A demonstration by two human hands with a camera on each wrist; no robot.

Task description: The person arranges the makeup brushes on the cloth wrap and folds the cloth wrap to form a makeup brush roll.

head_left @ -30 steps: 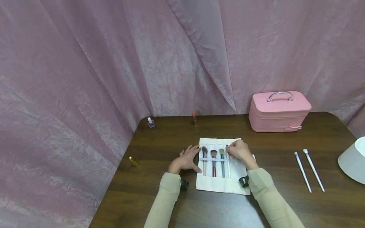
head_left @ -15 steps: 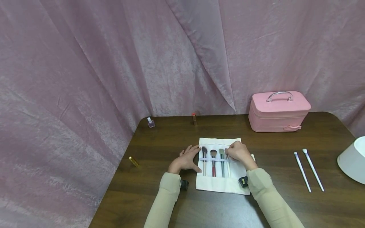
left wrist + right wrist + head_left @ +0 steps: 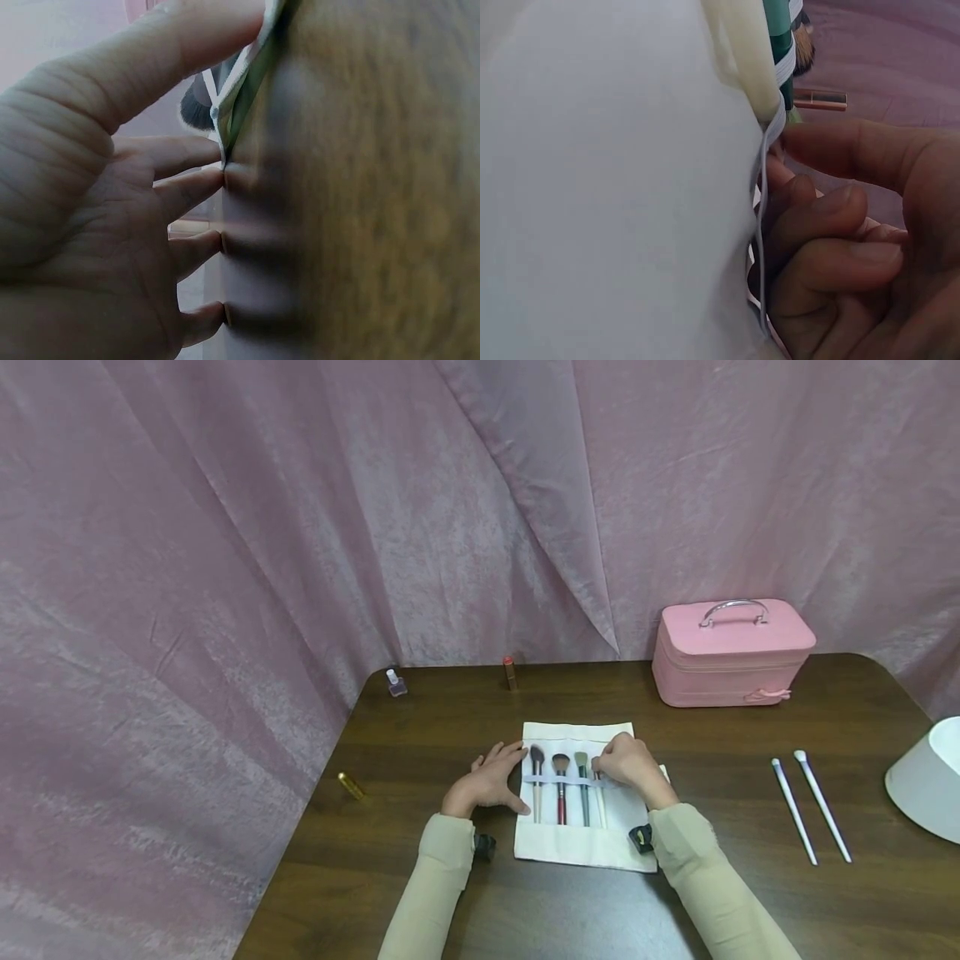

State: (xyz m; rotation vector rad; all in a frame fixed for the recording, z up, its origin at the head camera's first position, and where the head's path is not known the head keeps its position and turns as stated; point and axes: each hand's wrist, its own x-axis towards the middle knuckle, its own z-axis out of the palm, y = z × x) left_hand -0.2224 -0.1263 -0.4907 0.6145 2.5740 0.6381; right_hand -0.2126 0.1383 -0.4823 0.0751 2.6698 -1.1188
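A white cloth brush roll lies unfolded on the table, with several makeup brushes under its elastic band. From the left these are a pale-handled one, a red-handled one and a green one. The fourth, a cream-handled makeup brush, is pinched near its head between thumb and curled fingers of my right hand. In the right wrist view its cream handle passes under the elastic. Spread fingers of my left hand rest on the roll's left edge and the table beside it.
To the right lie two white brushes, near a white lampshade-like object. A pink case stands at the back. Also on the table are a lipstick, a nail polish bottle and a gold tube.
My right hand has shifted slightly toward me along the cream-handled makeup brush, which has slid a little down under the elastic. My left hand keeps its place on the roll's edge.
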